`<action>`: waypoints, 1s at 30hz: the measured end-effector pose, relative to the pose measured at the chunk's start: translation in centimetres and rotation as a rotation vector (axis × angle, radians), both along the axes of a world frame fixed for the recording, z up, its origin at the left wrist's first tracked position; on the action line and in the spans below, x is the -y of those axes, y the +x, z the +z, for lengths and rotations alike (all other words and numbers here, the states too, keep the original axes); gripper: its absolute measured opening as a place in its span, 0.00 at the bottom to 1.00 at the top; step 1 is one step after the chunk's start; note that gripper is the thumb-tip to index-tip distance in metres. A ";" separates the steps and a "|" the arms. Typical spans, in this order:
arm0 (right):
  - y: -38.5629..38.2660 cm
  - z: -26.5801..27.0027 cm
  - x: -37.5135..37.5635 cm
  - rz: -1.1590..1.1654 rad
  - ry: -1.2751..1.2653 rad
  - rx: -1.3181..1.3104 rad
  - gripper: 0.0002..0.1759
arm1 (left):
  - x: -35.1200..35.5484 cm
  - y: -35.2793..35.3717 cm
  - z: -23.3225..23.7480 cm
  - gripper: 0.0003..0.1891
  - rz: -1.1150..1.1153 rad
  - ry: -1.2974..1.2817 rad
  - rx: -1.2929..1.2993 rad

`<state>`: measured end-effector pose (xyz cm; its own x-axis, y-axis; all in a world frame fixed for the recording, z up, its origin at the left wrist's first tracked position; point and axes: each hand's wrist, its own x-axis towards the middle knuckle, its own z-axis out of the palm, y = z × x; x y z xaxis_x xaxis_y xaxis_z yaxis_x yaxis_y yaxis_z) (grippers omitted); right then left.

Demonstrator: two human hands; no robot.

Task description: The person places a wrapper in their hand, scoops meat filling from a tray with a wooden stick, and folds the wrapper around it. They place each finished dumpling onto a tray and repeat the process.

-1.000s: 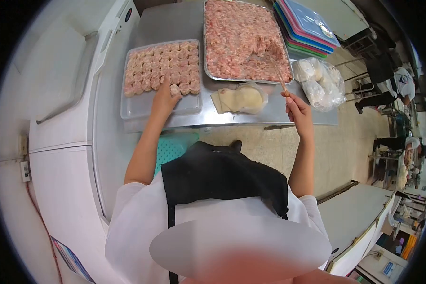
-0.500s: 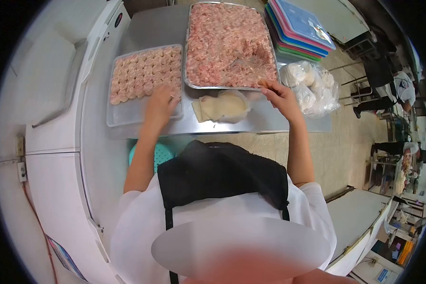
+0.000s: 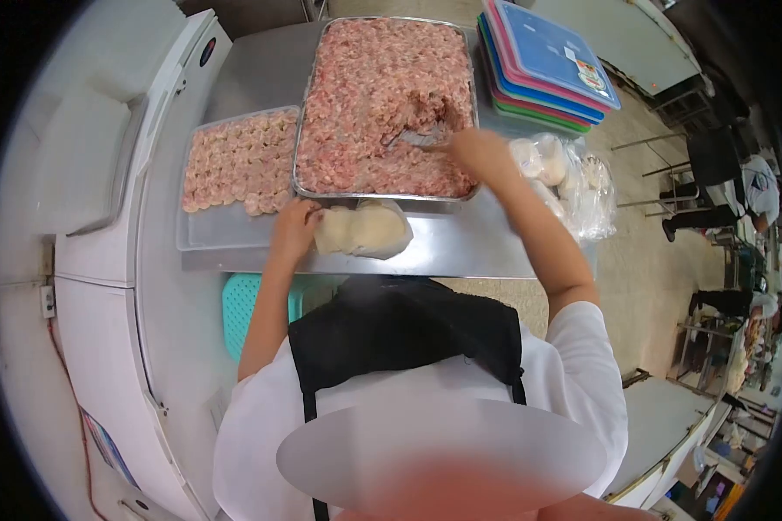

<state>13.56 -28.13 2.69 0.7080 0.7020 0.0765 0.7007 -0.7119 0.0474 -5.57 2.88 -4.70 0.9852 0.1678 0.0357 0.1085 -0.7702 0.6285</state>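
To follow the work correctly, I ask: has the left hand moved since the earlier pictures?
Yes, the left hand has moved right relative to the plastic tray, from its filled rows to its right edge, beside the wrappers.

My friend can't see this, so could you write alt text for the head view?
A person's right hand holds a thin tool in a large tray of ground meat; the left hand is beside pale wrappers. To the left, a clear tray holds rows of small dumplings; to the right are stacked colored lids and a bag.

Right fingers [image 3: 466,149] hold a utensil [image 3: 435,148] in raw minced meat [image 3: 378,95].
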 end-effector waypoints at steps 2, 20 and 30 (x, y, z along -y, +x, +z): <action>-2.0 -0.6 -1.5 0.079 0.015 -0.008 0.09 | 1.1 0.1 0.5 0.09 -0.015 0.052 -0.005; -0.7 1.6 4.1 0.195 0.267 -0.362 0.14 | 8.0 7.0 9.7 0.10 0.032 -0.096 0.288; 1.6 0.1 4.1 0.060 0.278 -0.265 0.16 | -2.6 2.6 7.0 0.14 0.453 -0.002 0.389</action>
<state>15.20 -32.24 2.83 0.6869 0.7211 0.0899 0.7037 -0.6291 -0.3301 -2.99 5.52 2.33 0.7300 0.5689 0.3789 0.1872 -0.6995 0.6896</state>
